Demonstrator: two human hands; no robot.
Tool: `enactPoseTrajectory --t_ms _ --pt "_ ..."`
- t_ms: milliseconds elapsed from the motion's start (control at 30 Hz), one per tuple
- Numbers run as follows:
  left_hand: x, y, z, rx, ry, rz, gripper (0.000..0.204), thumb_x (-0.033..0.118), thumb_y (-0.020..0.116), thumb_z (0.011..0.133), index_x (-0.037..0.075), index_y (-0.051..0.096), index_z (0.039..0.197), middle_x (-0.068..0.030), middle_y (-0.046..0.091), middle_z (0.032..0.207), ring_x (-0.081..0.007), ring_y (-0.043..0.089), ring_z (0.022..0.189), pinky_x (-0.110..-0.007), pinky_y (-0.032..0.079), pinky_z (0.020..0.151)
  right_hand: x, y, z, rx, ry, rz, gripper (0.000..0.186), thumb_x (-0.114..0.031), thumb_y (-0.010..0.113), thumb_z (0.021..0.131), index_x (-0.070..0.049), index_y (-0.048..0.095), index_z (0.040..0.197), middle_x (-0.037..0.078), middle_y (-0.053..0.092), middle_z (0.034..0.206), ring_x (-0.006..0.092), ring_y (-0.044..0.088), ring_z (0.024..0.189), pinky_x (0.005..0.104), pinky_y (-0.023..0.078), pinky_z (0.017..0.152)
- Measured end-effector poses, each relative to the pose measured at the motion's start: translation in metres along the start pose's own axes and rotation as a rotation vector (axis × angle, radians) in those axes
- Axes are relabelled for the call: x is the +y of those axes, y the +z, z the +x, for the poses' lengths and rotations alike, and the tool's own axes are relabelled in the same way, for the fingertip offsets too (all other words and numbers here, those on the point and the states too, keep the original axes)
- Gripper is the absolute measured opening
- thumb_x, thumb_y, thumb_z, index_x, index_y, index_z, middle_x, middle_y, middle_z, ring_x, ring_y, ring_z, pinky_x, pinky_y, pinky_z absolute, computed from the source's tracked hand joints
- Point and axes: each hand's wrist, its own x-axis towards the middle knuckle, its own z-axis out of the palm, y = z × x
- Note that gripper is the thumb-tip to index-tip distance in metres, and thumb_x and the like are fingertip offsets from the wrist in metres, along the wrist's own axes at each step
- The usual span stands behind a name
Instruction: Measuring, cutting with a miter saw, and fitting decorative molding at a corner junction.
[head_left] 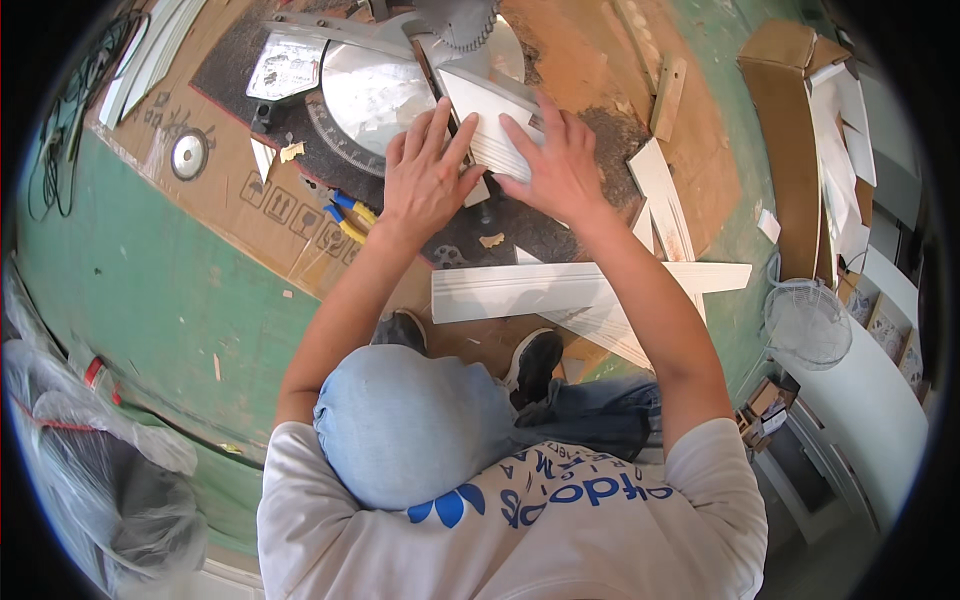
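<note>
1. White trim piece (pixel 490 125): it lies on the bed of a miter saw (pixel 368 95), ahead of the person's knees. Nearer than it, a longer white board (pixel 560 290) lies across other strips, touched by neither hand.

2. Left hand (pixel 428 178): open, fingers spread and pointing away from the body, with thumb and index finger at the piece's left edge. How hard they press, one cannot tell.

3. Right hand (pixel 558 170): also open rather than closed, thumb and index finger at the right side of the piece, the other fingers reaching toward its far end. It seems to steady more than grip.

4. Step in hand: probably lining the piece up, since its far edge sits close along the saw's fence (pixel 365 38) and its left edge runs beside the dark slot (pixel 427 68).

5. Next move: were a cut to follow, it would call for the piece to be held firmly against the fence from the right, and for the left fingers, now close to the slot, to be clear of it.

6. Farthest, the toothed blade (pixel 462 22) stands beyond the piece, apart from both hands.
</note>
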Motion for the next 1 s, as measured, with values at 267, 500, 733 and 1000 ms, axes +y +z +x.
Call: enactPoseTrajectory --t_ms 267,500,733,1000 --pt "-0.006 -0.001 0.005 -0.030 -0.011 -0.002 0.073 0.043 0.075 0.093 0.017 0.049 0.156 -0.0173 0.041 0.165 -0.0347 0.039 0.149 -0.050 0.033 0.115 0.002 0.006 0.002 -0.024 -0.007 -0.049 0.079 -0.054 0.085 0.072 -0.033 0.063 0.145 0.017 0.035 0.160 0.0424 0.043 0.129 0.0573 0.037 0.110" --pt "-0.006 0.001 0.007 -0.044 -0.019 -0.010 0.081 0.048 0.076 0.092 0.011 0.047 0.158 -0.0170 0.039 0.167 -0.0357 0.038 0.150 -0.052 0.032 0.112 0.003 0.004 0.001 -0.050 -0.012 -0.049 0.082 -0.053 0.085 0.074 -0.033 0.059 0.149 0.018 0.030 0.162 0.0426 0.043 0.130 0.0579 0.038 0.109" --pt "-0.005 0.002 0.007 -0.022 -0.018 -0.012 0.085 0.050 0.077 0.090 0.010 0.046 0.158 -0.0170 0.040 0.167 -0.0357 0.038 0.149 -0.052 0.032 0.111 0.013 -0.006 -0.002 -0.135 -0.066 0.026 0.084 -0.048 0.086 0.077 -0.031 0.055 0.153 0.020 0.026 0.165 0.0440 0.040 0.133 0.0581 0.037 0.110" --pt "-0.005 0.002 0.007 -0.035 -0.031 -0.020 0.089 0.051 0.078 0.089 0.008 0.044 0.159 -0.0179 0.040 0.166 -0.0357 0.038 0.149 -0.053 0.032 0.111 0.009 0.000 -0.001 -0.081 -0.061 -0.020 0.080 -0.052 0.085 0.076 -0.033 0.058 0.150 0.020 0.031 0.162 0.0436 0.041 0.132 0.0575 0.037 0.107"
